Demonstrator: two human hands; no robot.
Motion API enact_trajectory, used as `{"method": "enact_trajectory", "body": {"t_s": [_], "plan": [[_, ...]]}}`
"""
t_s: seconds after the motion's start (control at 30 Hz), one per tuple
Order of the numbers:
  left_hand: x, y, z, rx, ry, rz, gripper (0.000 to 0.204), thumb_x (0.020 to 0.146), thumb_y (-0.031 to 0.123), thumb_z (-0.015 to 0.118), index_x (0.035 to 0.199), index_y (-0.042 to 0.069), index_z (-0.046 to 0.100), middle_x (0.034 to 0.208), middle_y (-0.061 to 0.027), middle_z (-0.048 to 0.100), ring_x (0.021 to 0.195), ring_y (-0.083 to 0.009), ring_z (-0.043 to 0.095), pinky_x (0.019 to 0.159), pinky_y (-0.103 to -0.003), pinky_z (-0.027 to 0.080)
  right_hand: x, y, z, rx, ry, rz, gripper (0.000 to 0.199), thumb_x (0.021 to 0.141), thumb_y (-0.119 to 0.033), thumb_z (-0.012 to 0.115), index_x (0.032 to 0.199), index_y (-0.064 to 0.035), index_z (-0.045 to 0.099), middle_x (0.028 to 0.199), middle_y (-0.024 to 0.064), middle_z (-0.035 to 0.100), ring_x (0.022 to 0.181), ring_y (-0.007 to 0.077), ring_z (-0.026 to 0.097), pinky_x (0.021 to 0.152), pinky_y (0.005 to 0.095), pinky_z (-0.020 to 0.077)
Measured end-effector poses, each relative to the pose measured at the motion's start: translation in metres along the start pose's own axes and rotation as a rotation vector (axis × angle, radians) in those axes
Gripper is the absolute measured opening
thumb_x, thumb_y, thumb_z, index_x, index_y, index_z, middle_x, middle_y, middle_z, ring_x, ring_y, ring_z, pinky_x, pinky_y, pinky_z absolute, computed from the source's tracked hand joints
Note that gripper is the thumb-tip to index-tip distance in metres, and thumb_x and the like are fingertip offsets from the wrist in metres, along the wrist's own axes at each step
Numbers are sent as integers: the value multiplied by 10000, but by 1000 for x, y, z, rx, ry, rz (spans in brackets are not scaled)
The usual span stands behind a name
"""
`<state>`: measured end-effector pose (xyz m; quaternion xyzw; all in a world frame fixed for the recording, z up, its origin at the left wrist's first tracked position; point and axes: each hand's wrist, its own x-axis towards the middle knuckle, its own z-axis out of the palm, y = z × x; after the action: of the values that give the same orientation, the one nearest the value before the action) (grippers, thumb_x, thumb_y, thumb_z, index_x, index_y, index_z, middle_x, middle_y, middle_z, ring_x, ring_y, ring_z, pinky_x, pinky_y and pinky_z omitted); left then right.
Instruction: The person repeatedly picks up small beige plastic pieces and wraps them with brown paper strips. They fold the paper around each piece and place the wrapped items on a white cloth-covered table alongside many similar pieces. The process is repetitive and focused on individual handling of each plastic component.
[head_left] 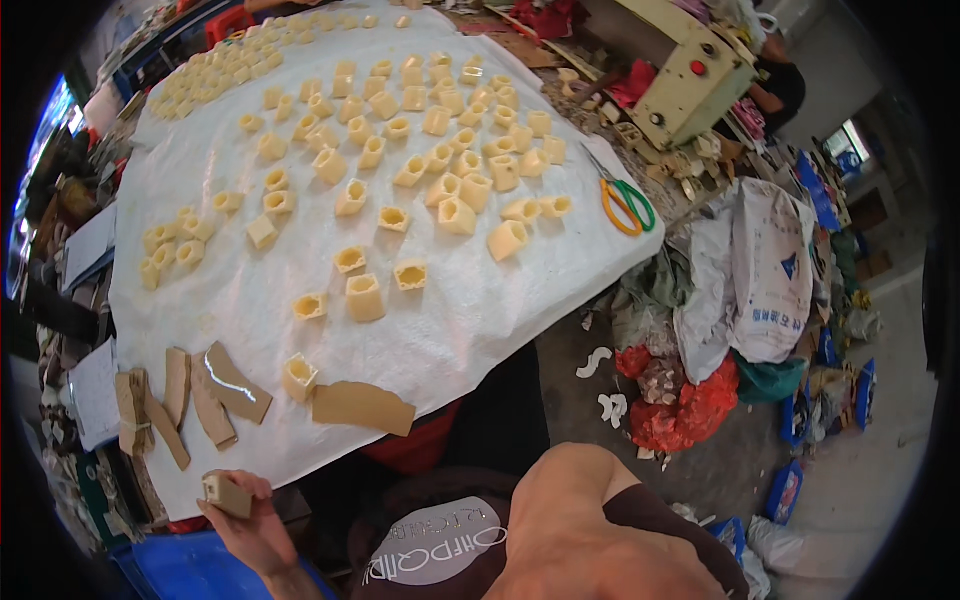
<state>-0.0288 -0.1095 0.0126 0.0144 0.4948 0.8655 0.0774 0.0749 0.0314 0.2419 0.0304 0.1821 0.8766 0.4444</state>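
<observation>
Grip: left hand (255, 525) pinches a tan piece (227, 495), near-left, just off the sheet's (480, 310) near edge.
Right hand: out of view, only upper arm shows; grip can't tell.
Strips (225, 385): flat, near-left on sheet.
Cups (400, 150): scattered mid to far.
Scissors (622, 200): right edge.

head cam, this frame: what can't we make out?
- Right hand: not in the head view; only the upper arm shows, and the rest runs off the lower edge.
- Left hand: holds a tan piece; the fingers cover its underside, so its shape is unclear.
- Far cups on the white sheet: too small and bent by the fisheye rim to count.
- Scissors: blade tips unclear against clutter.
</observation>
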Motion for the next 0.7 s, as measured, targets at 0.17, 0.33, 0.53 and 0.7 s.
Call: {"method": "enact_trajectory", "body": {"t_s": [0.17, 0.33, 0.53, 0.7], "plan": [[-36, 14, -84, 181, 585, 176, 405, 973, 391, 312, 1042, 17, 451, 818, -56, 467, 707, -144, 430, 655, -268, 363, 64, -33, -107, -22, -777, 566, 454, 905, -309, 479, 1007, 124, 567, 924, 305, 565, 771, 312, 573, 700, 337, 443], [-99, -18, -221, 864, 740, -24, 408, 962, 357, 353, 1050, 1, 532, 936, -90, 534, 836, -143, 510, 715, -268, 419, 125, -64, -129, -707, -841, 745, 277, 830, -33, 560, 1099, -8, 498, 979, 135, 582, 821, 242, 561, 732, 344, 470], [-157, -58, -304, 1470, 621, -392, 409, 921, 269, 430, 1252, 30, 464, 1004, -156, 528, 917, -295, 496, 840, -372, 401, 147, -70, -193, -1995, -1446, 395, 344, 676, -37, 718, 971, -15, 542, 938, 85, 547, 846, 251, 509, 738, 336, 429], [-119, -39, -247, 1827, 638, -308, 421, 852, 131, 513, 1264, 67, 457, 1112, -189, 453, 1020, -349, 410, 902, -433, 344, 136, -60, -225, -2289, -1690, 148, 284, 643, -109, 706, 875, -11, 573, 945, 88, 533, 864, 255, 500, 725, 334, 435]]}}
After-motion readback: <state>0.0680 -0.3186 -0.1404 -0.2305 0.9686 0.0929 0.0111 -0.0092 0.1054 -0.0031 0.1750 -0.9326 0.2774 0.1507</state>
